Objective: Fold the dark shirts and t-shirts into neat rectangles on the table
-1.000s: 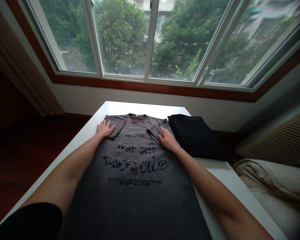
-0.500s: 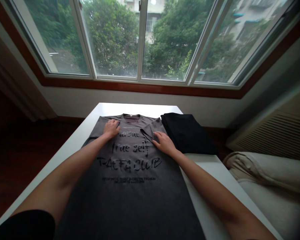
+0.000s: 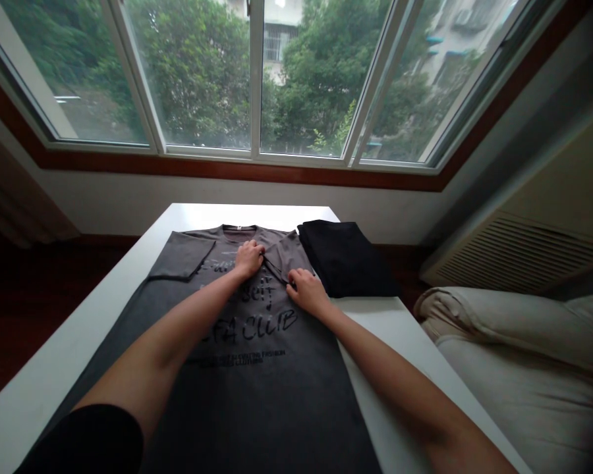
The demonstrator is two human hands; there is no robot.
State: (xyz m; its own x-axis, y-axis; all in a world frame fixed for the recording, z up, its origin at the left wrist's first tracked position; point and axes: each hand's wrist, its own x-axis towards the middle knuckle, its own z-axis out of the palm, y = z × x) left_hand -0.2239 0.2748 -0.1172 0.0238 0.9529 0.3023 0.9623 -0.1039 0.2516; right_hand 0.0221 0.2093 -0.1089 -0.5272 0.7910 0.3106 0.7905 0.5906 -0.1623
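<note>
A dark grey T-shirt (image 3: 271,401) with black lettering lies front up on the white table, its collar toward the window. Both short sleeves are folded inward over the chest. My left hand (image 3: 250,257) has its fingers curled on the inner edge of the right sleeve, pinching the fabric there. On the lower part of that same sleeve rests my right hand (image 3: 307,289), its fingers bent and slightly apart, palm down. Beside the shirt's right shoulder is a folded black garment (image 3: 353,260), touched by neither hand.
The white table (image 3: 385,322) narrows toward a wall beneath a wide window (image 3: 254,155). At the right are a beige cushioned seat (image 3: 518,375) and a slatted panel (image 3: 514,253). A curtain (image 3: 20,197) hangs at the left.
My left hand has moved right, from the left sleeve across the chest to the right sleeve. My right hand stays at the right sleeve. The camera view has turned slightly right.
</note>
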